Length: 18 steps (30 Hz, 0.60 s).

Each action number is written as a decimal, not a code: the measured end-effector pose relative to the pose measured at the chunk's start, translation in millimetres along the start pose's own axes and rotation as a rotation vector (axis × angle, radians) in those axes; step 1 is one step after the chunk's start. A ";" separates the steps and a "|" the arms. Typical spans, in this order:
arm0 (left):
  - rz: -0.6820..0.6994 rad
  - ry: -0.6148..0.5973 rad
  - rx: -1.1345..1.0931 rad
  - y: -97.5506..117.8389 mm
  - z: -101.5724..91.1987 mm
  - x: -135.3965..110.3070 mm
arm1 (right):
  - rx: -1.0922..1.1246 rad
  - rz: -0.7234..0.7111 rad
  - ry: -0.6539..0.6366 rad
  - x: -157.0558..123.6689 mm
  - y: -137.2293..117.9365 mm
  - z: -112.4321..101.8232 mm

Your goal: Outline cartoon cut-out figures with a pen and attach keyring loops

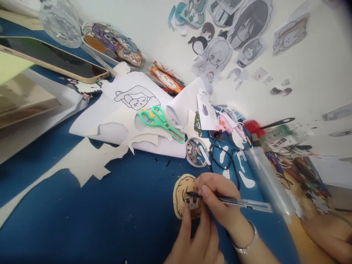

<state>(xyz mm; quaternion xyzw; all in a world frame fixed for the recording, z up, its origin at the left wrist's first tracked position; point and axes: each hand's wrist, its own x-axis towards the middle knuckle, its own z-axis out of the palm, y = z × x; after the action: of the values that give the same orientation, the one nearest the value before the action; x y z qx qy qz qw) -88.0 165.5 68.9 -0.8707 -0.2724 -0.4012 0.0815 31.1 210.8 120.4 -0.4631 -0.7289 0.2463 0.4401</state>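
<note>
My right hand [220, 200] pinches a clear-barrelled pen [239, 202], its black tip touching the face of a small cut-out cartoon head with yellow hair [183, 190]. My left hand [196, 240] comes up from the bottom edge. Two of its fingers are pressed on the lower part of the cut-out, holding it against the blue table [115, 212].
Green scissors [159, 121] lie on white paper sheets and offcuts [129, 121]. A tape roll [195, 152] and a black cable [220, 157] sit just behind my hands. A phone [52, 58] lies far left, a clear tube [265, 179] to the right, clutter beyond. Drawings cover the wall [302, 73].
</note>
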 end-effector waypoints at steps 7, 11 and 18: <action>-0.002 0.014 0.000 0.3 0.7 -0.4 | -0.013 -0.009 0.009 1.9 0.6 0.0; -0.003 0.007 -0.005 0.7 0.7 -0.9 | -0.023 -0.002 0.009 0.3 -0.3 -0.6; -0.007 -0.019 -0.005 1.5 -0.7 0.1 | -0.047 0.015 0.036 -0.9 0.2 -1.5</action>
<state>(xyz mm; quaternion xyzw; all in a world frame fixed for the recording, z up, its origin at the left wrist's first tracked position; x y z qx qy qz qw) -87.7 164.1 69.6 -0.8736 -0.2754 -0.3941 0.0753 32.7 210.0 120.6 -0.4830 -0.7231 0.2239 0.4402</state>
